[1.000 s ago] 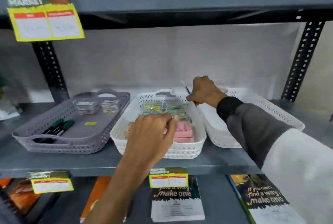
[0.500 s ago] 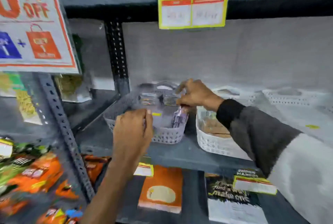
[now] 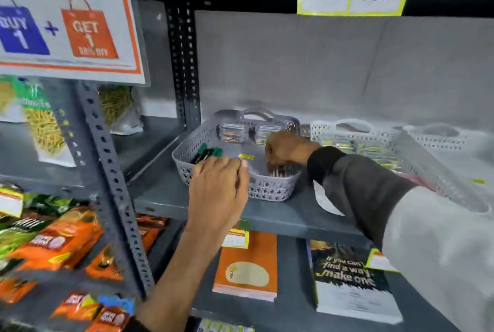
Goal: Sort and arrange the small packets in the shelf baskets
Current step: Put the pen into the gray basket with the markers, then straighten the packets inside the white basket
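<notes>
A grey perforated basket stands on the grey shelf. It holds green markers, two clear packets at the back and a yellow sticker. My right hand is inside its front right corner, fingers pointing down onto a small striped packet. My left hand hovers over the basket's front rim with fingers curled; nothing shows in it. To the right, a white basket contains yellow-green packets.
A second white basket sits further right. A perforated steel post rises left of the shelf, with snack bags beyond it. Notebooks lie on the shelf below. A sale sign hangs top left.
The view has swung left. My right hand carried a small packet from the white basket area down into the grey basket's front right corner. My left hand moved to the grey basket's front rim.
</notes>
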